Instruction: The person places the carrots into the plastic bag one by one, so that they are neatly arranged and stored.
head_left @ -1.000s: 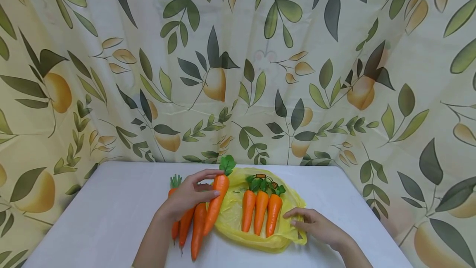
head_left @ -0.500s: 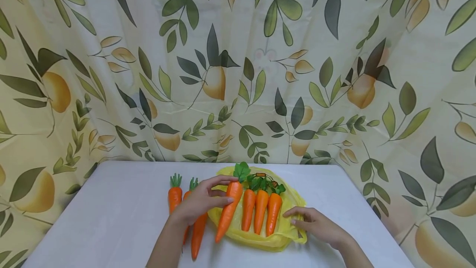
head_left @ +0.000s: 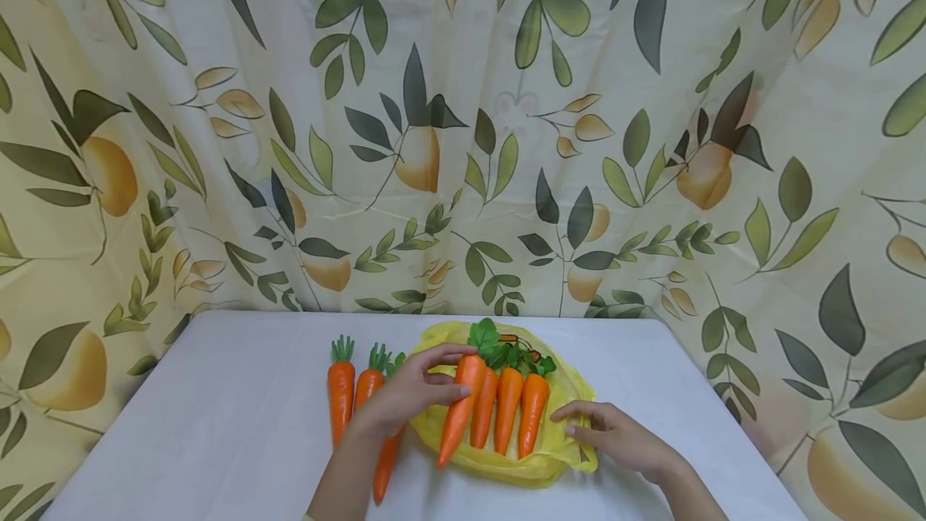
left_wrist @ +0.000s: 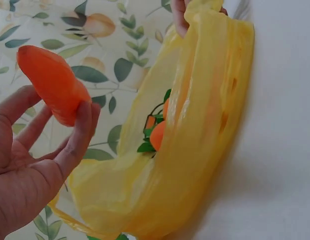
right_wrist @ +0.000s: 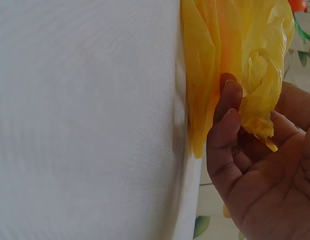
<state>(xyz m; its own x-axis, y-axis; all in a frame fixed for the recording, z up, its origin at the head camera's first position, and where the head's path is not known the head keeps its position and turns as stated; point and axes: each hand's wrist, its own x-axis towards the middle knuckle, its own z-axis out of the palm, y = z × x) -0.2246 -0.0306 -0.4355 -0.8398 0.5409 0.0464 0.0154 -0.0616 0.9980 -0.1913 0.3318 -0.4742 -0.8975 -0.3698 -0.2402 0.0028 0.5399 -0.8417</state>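
Note:
My left hand (head_left: 411, 392) pinches an orange carrot (head_left: 460, 412) with green leaves between thumb and fingers, over the left part of a yellow plastic bag (head_left: 521, 473). In the left wrist view that carrot (left_wrist: 55, 85) is held up off the bag. Three carrots (head_left: 509, 412) lie side by side in the bag's opening, their leafy tops pointing away from me. At the bag's right side my right hand (head_left: 615, 439) holds its edge. The right wrist view has the fingers of the right hand (right_wrist: 260, 175) curled about the bag's gathered end (right_wrist: 260, 110).
To the left of the bag several carrots lie on the white table (head_left: 239, 424): one at the far left (head_left: 340, 396), one beside it (head_left: 369, 383), and one partly behind my left hand (head_left: 387, 461). A leaf-and-fruit patterned curtain (head_left: 463, 256) stands behind the table.
My left hand has moved right with its carrot, from above the loose carrots to over the bag, close to the three inside. The right hand stays at the bag's edge.

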